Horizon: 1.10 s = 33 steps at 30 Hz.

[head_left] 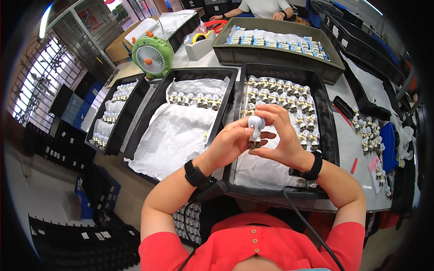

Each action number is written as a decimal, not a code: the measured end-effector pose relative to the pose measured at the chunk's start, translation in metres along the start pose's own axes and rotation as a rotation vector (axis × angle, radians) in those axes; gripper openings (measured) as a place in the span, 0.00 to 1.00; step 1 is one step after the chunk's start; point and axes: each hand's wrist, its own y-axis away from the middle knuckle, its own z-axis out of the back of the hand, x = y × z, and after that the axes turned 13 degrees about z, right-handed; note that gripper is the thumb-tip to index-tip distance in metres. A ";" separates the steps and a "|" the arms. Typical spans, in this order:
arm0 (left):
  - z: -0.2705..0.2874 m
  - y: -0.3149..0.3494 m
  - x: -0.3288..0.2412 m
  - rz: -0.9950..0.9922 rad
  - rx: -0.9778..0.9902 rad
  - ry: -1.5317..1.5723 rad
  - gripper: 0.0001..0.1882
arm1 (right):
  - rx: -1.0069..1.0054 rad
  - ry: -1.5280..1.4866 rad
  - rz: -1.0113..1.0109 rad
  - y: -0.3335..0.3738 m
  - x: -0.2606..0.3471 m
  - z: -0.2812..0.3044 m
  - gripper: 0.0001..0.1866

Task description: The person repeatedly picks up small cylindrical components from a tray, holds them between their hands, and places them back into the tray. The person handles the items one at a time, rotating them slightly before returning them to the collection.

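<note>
A small figurine [256, 128] with long pale blue-grey hair, a white outfit and dark feet is held upright between my hands. My left hand [228, 143] pinches it from the left side. My right hand [285, 137] curves round it from the right, fingers at its head and thumb near its feet. Below them lies a black tray [332, 135] lined with white paper, with rows of similar figurines [282, 92] in it. Left of that, another black tray [172, 74] has one row of figurines [194, 99] at its far end, above white paper.
A third black tray [118, 144] with figurines stands far left, near a green fan [153, 56]. Behind is a large olive crate [275, 53] of blue-and-white figurines, a co-worker [264, 8] beyond it. Loose figurines [371, 135], a red marker [354, 165] and a blue container [389, 140] lie at right.
</note>
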 end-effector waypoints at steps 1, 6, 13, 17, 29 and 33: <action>0.003 -0.001 0.001 0.002 0.002 0.003 0.26 | -0.006 -0.016 -0.025 0.000 0.000 -0.001 0.39; 0.002 -0.004 0.003 -0.021 -0.019 0.044 0.24 | 0.002 0.094 0.000 0.002 -0.005 0.000 0.39; 0.004 -0.004 0.005 -0.027 -0.074 -0.011 0.21 | 0.003 0.153 0.002 0.000 -0.006 -0.002 0.38; 0.008 -0.006 0.007 0.000 -0.037 0.060 0.21 | 0.000 -0.063 -0.139 0.001 -0.004 -0.003 0.39; 0.012 -0.008 0.009 -0.067 -0.006 0.094 0.25 | -0.093 -0.042 -0.150 0.004 -0.006 -0.005 0.26; 0.016 -0.009 0.009 -0.075 0.005 0.076 0.23 | -0.076 -0.055 -0.169 0.005 -0.006 -0.006 0.19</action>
